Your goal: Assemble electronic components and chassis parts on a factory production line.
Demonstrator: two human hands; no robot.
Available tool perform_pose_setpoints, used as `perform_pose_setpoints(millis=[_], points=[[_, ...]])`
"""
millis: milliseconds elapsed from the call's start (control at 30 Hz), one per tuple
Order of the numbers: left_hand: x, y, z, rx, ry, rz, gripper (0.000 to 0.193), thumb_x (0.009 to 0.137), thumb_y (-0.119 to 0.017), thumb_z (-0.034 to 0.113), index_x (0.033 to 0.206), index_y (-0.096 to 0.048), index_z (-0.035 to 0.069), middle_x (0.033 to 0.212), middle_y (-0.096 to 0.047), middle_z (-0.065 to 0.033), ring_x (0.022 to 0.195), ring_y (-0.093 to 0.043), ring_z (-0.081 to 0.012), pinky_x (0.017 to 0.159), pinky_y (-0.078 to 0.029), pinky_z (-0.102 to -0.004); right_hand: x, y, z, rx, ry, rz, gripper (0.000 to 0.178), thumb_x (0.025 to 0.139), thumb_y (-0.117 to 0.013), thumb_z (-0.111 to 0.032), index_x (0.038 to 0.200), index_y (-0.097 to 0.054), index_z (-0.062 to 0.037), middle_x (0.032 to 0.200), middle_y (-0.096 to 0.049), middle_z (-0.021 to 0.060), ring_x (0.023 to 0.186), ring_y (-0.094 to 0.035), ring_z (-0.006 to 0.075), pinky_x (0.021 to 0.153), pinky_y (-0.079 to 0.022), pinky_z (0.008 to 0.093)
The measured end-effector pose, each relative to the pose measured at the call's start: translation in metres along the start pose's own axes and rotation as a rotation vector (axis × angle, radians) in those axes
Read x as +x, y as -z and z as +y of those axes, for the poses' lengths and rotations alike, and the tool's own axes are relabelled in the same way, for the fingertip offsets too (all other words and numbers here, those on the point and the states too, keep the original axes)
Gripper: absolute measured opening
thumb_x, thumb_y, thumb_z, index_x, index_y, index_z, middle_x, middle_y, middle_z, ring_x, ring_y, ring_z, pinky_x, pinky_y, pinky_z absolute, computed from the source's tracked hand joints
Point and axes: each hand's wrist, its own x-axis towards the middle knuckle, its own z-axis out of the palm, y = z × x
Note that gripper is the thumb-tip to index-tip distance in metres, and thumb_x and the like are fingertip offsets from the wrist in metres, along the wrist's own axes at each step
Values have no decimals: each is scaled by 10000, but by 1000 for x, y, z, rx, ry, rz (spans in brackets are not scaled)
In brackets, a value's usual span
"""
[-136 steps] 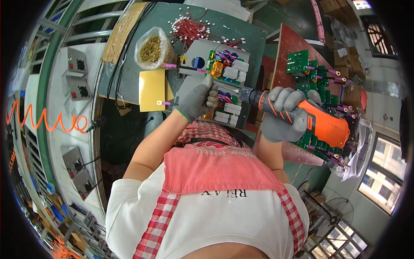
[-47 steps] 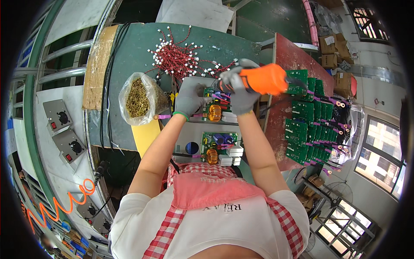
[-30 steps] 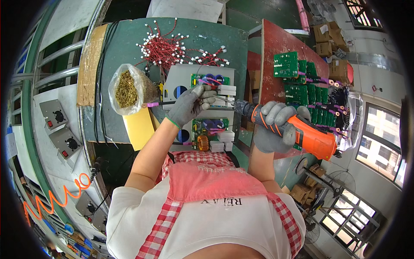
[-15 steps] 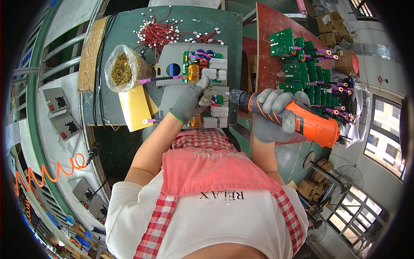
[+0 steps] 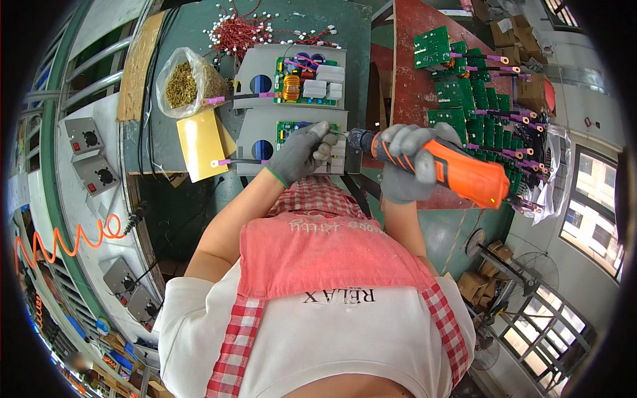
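Note:
My right hand [image 5: 405, 189], in a grey work glove, is wrapped round an orange-and-black power screwdriver [image 5: 472, 176]. Its bit points left toward my left hand [image 5: 300, 154], also gloved, whose thumb and fingers are pinched together beside the bit's tip. Whatever they pinch is too small to make out. Both are over the nearer grey metal panel [image 5: 247, 136], which carries a green circuit board [image 5: 284, 127] partly covered by my left hand. Just beyond lies a second metal panel [image 5: 244, 91] with a circuit board [image 5: 292, 88] bearing a copper coil and white blocks.
A plastic bag of brass-coloured screws [image 5: 182, 86] and yellow paper [image 5: 197, 149] lie at left. Red wires with white connectors [image 5: 239, 33] are piled behind. Several green boards with cables [image 5: 454, 106] cover the red table [image 5: 408, 86] at right.
The whole view has shifted, with the table moving up in it. Relative to the nearer board, my left hand and the driver's tip have come closer to me, uncovering the board's far edge.

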Motion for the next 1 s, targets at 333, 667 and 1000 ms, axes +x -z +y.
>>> perform_pose_setpoints(millis=[333, 667, 1000], points=[[3, 19, -3, 36, 127, 5, 432, 991, -417, 377, 1183, -505, -1, 806, -540, -4, 628, -448, -41, 504, -371, -155, 14, 20, 53, -292, 39, 241, 435, 783, -558, -95, 1185, -422, 1, 699, -573, 86, 616, -577, 210, 674, -537, 444], [-16, 55, 30, 384, -122, 122, 270, 956, -441, 161, 1127, -549, -17, 945, -608, -69, 792, -547, -105, 677, -444, -216, 14, 50, 97, -228, -19, 187, 407, 790, -553, 38, 1169, -411, -8, 742, -604, 102, 630, -596, 187, 711, -543, 425], [-8, 77, 47, 109, -255, 305, 262, 931, -399, 1, 1171, -451, -91, 1119, -560, -195, 1006, -597, -239, 859, -516, -279, 15, 62, 106, -113, -205, -73, 398, 766, -540, 69, 1135, -430, -32, 687, -583, 72, 622, -574, 176, 686, -531, 410]])
